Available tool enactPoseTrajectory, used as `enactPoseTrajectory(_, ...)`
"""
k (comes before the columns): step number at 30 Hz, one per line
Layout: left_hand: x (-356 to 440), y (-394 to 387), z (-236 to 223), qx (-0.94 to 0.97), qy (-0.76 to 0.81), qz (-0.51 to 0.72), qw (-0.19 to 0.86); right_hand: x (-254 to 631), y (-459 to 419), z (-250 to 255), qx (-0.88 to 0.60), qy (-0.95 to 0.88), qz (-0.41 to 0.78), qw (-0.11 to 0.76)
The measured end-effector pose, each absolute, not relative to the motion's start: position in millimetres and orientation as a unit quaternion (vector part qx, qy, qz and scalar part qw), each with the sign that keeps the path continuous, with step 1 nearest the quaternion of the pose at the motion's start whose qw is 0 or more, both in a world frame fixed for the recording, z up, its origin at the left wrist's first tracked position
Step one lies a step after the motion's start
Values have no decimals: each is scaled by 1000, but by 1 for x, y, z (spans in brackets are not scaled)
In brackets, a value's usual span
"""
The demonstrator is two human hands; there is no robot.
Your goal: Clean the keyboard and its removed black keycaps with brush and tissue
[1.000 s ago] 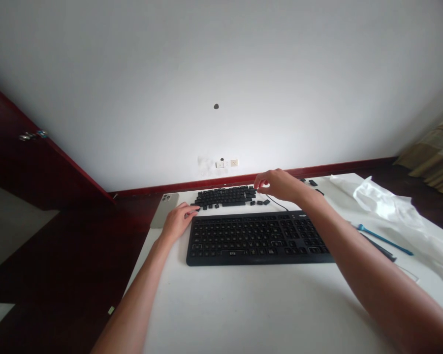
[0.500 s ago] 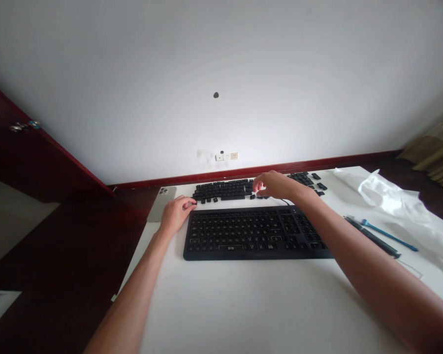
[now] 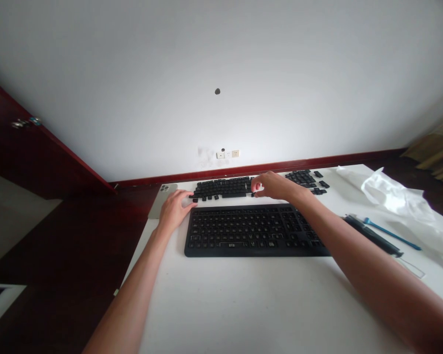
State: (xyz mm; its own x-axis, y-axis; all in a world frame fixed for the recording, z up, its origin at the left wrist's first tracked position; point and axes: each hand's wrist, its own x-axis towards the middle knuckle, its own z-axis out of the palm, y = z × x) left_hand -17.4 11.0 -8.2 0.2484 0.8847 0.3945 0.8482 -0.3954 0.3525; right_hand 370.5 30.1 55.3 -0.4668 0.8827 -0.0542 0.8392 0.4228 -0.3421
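My left hand (image 3: pixel 174 209) rests at the table's left side, thumb and index finger apart. A loose black keycap (image 3: pixel 195 200) lies at its fingertips. My right hand (image 3: pixel 273 186) reaches over the row of loose keycaps, its fingers curled and closed at a small keycap (image 3: pixel 253 194), partly hidden by the fingers. Behind and between the hands, a block of black keycaps (image 3: pixel 223 187) is laid out in keyboard order. Nearer to me sits a black keyboard base (image 3: pixel 239 252), with its key positions bare of caps; my right forearm covers its right end.
A phone (image 3: pixel 156 209) lies left of my left hand. On the right are more keycaps (image 3: pixel 300 178), a dark tool (image 3: pixel 372 237), a blue stick (image 3: pixel 393 233) and a crumpled white bag (image 3: pixel 395 196). All rest on the white table (image 3: pixel 236 305), beside the wall.
My left thumb and index finger have spread apart, leaving the keycap lying between them. My right hand has come down slightly onto the small keycaps in the front row.
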Motion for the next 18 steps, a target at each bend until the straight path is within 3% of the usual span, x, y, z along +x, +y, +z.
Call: enactPoseTrajectory(18,-16,10,-8,794,547,262,34,369,32,47,-506,-843,169,68)
